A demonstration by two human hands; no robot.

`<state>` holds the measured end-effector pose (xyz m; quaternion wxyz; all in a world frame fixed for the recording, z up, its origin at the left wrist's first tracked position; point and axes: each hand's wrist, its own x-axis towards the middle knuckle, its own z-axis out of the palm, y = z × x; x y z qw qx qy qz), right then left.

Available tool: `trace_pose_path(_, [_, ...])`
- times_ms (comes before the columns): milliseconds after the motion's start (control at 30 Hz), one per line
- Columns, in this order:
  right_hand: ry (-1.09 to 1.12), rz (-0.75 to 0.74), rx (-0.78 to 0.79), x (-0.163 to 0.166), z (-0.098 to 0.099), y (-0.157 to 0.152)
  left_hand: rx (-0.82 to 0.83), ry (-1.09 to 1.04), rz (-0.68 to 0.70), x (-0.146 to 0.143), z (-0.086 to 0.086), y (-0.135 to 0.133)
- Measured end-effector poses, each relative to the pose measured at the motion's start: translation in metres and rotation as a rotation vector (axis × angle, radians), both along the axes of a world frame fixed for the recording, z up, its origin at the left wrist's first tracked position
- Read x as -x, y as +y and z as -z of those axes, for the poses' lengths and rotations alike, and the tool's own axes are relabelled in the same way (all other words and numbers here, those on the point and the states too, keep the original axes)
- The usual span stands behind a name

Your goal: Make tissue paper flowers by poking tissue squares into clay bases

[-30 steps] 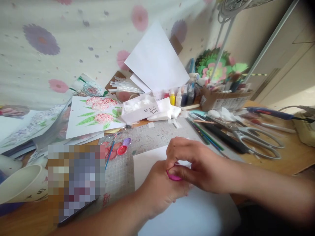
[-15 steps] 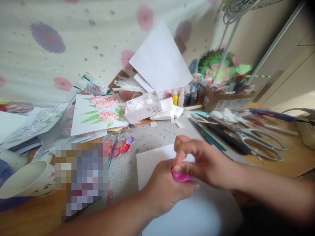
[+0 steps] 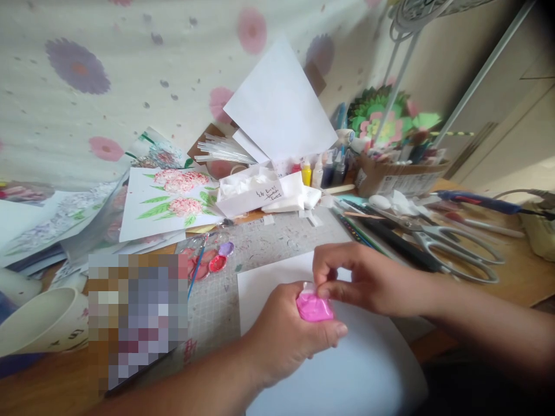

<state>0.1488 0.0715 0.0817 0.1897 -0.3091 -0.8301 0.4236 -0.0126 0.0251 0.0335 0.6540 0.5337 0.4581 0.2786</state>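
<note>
My left hand (image 3: 286,341) is closed around a small pink bottle (image 3: 314,306), holding it above a blank white sheet (image 3: 347,370) on the grey cutting mat (image 3: 217,306). My right hand (image 3: 368,280) pinches the bottle's clear top with thumb and fingertips. The lower part of the bottle is hidden in my left palm.
Large scissors (image 3: 451,248) and pens lie to the right. Small paint bottles (image 3: 318,170), a cardboard box of craft items (image 3: 399,173), a flower painting (image 3: 171,199), a paint palette with a brush (image 3: 208,263) and a white cup (image 3: 43,323) crowd the desk. A blurred patch covers something at lower left.
The pink bottle has come further out of my left hand and shows more. My right hand's fingers have shifted from over it to pinching its top.
</note>
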Motion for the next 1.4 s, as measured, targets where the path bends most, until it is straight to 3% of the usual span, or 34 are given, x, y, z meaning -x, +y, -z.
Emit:
trace_pose_path(133, [-0.043, -0.062, -0.076, 0.008, 0.002, -0.007, -0.050, -0.047, 0.028, -0.002, -0.002, -0.002])
trace_pose_path(233, [-0.018, -0.024, -0.083, 0.007, 0.002, -0.008, -0.036, -0.031, 0.024, -0.001, -0.003, -0.002])
trace_pose_path(333, [0.058, 0.082, 0.050, 0.000, -0.001, -0.003, 0.006, -0.029, 0.008, 0.000, -0.001, -0.001])
trace_pose_path(467, [0.073, 0.082, 0.355, -0.012, -0.005, 0.004, 0.019, -0.118, -0.022, 0.003, 0.001, 0.000])
trace_pose_path(533, [0.113, 0.143, 0.452, -0.016, -0.004, 0.002, -0.019, -0.154, -0.096, 0.004, 0.004, 0.000])
trace_pose_path(667, [0.317, 0.395, 0.633, -0.017, 0.003, -0.012, -0.136, -0.068, -0.391, 0.005, 0.010, -0.004])
trace_pose_path(767, [0.424, 0.472, 0.757, -0.010, 0.009, -0.025, -0.264, -0.053, -0.378, 0.006, 0.011, -0.011])
trace_pose_path(900, [0.367, 0.432, 0.643, 0.000, 0.009, -0.032, -0.240, -0.066, -0.159, 0.006, 0.006, -0.019])
trace_pose_path(1033, [0.238, 0.299, 0.447, 0.008, 0.010, -0.029, -0.170, -0.090, -0.194, 0.003, 0.003, -0.014])
trace_pose_path(1133, [0.107, 0.288, 0.356, 0.013, 0.012, -0.027, -0.145, -0.061, -0.223, 0.003, 0.003, -0.009])
trace_pose_path(1400, [-0.034, 0.350, 0.333, 0.016, 0.015, -0.023, -0.136, -0.024, -0.226, 0.002, 0.003, -0.006])
